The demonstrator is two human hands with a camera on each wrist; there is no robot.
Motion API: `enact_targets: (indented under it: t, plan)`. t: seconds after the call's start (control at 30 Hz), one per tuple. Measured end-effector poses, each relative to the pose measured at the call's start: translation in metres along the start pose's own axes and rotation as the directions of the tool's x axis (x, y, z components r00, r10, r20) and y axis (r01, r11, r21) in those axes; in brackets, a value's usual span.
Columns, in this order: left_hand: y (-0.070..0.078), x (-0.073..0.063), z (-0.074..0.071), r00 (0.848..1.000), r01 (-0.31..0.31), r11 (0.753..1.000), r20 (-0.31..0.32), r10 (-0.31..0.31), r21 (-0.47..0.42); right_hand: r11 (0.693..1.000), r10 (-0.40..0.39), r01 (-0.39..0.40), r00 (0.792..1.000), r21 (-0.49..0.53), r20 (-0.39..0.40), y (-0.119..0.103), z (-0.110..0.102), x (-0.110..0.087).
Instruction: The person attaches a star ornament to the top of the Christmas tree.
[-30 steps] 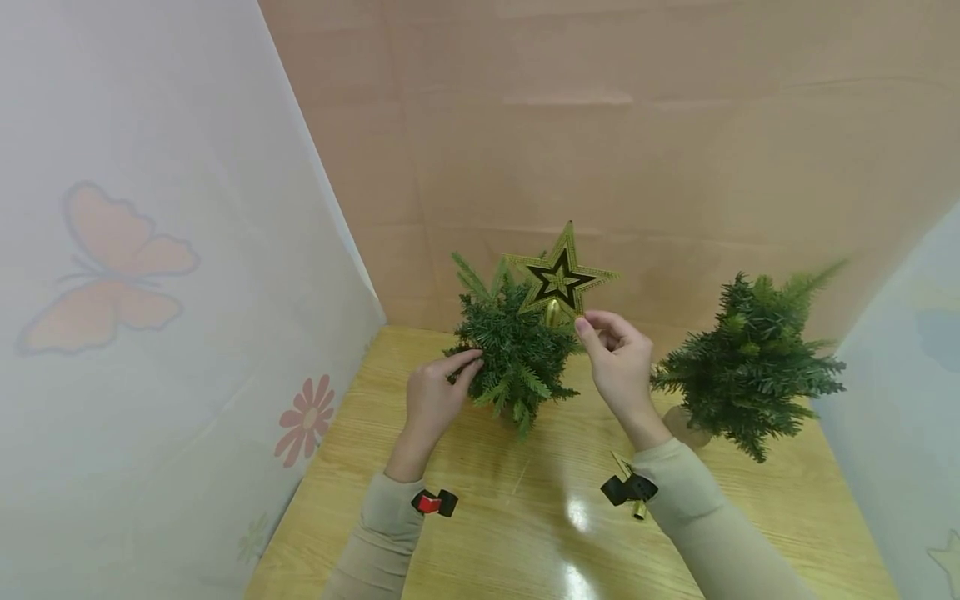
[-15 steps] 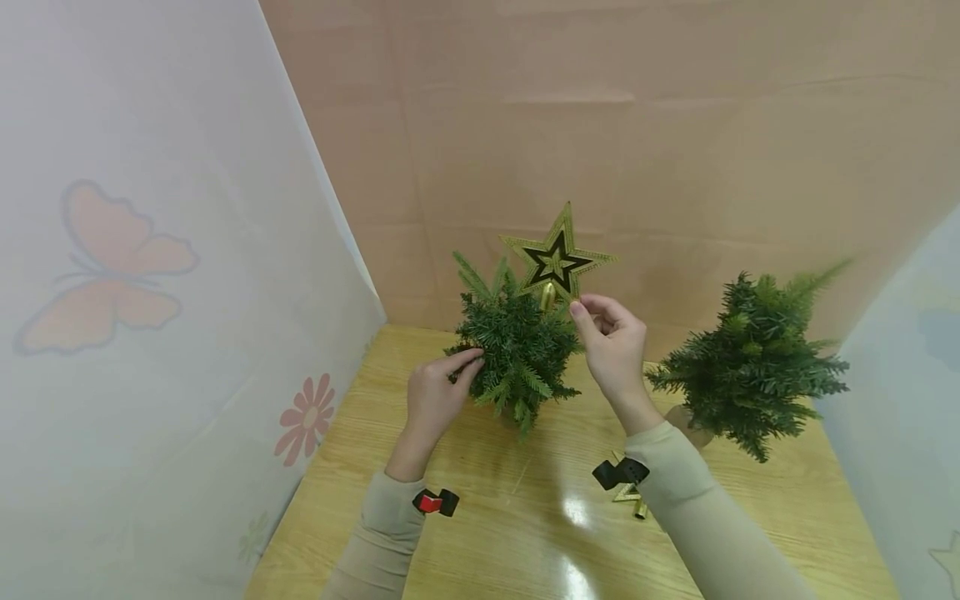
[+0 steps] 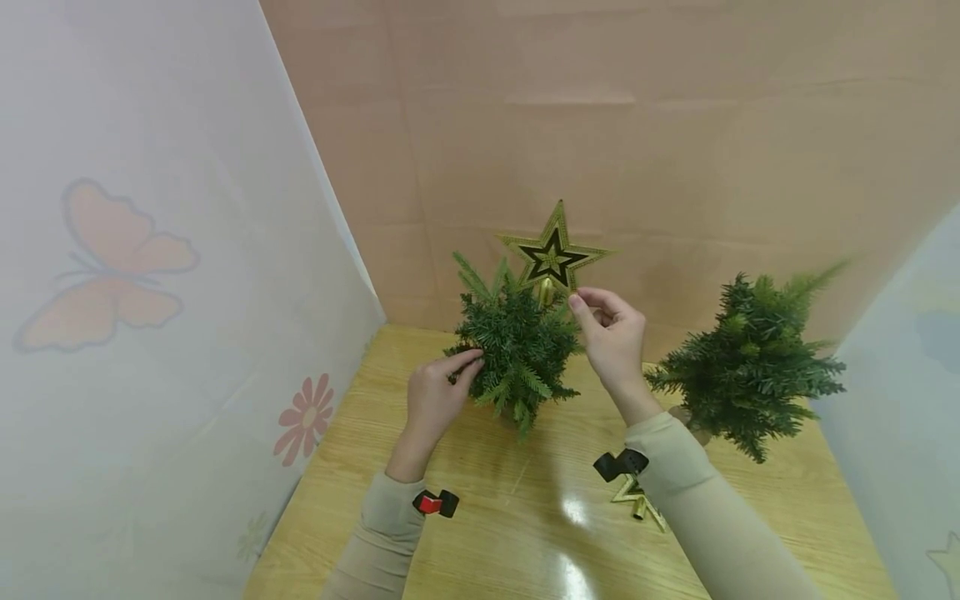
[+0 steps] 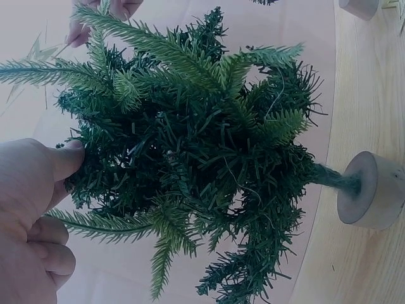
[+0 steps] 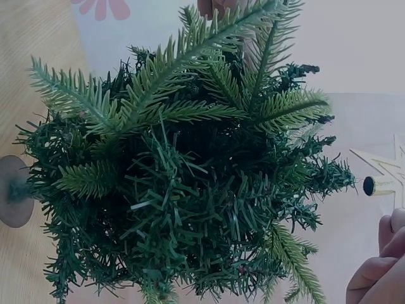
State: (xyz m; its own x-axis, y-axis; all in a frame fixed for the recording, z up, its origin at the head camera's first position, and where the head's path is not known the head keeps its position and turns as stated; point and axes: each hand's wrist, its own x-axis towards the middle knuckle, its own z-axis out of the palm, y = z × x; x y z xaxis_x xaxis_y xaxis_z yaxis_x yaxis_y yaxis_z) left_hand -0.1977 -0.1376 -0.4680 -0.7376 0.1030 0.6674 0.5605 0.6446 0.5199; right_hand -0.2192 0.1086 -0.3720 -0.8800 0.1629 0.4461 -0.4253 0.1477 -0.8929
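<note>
A small artificial Christmas tree (image 3: 517, 350) stands on a round wooden base (image 4: 373, 190). My left hand (image 3: 438, 396) pinches a branch on its left side between thumb and fingers. My right hand (image 3: 618, 337) holds a gold star tree topper (image 3: 553, 254) by its lower right point, thumb against fingertips. The star is upright above the tree. In the right wrist view the topper's hollow socket (image 5: 378, 185) faces the tree's top tip, a small gap between them.
A second small tree (image 3: 750, 367) stands to the right on the wooden table (image 3: 480, 533). Another gold star topper (image 3: 637, 507) lies near my right forearm, partly hidden by the sleeve. Patterned panels (image 3: 150, 292) rise at the left and right, with a pinkish backdrop (image 3: 600, 150) behind.
My right hand has lifted the star topper and shifted it slightly left over the tree, uncovering more of the star on the table. The left hand has stayed put.
</note>
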Motion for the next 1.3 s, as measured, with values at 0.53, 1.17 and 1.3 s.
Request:
enact_targets:
  t: [0.53,1.17,1.3]
  plan:
    - [0.0,-0.001,0.0,1.0,0.013,1.0,0.002,-0.013,-0.002,1.0,0.031,-0.031,1.0,-0.005,0.005,-0.002,0.011,0.011]
    - [0.001,-0.001,0.001,1.0,0.02,1.0,0.004,-0.02,-0.007,0.998,0.04,-0.041,0.999,0.038,0.022,-0.001,0.022,0.02]
    - [0.001,-0.001,0.001,1.0,0.018,1.0,0.0,-0.018,0.001,0.998,0.055,-0.056,0.998,0.027,0.034,0.001,0.023,0.02]
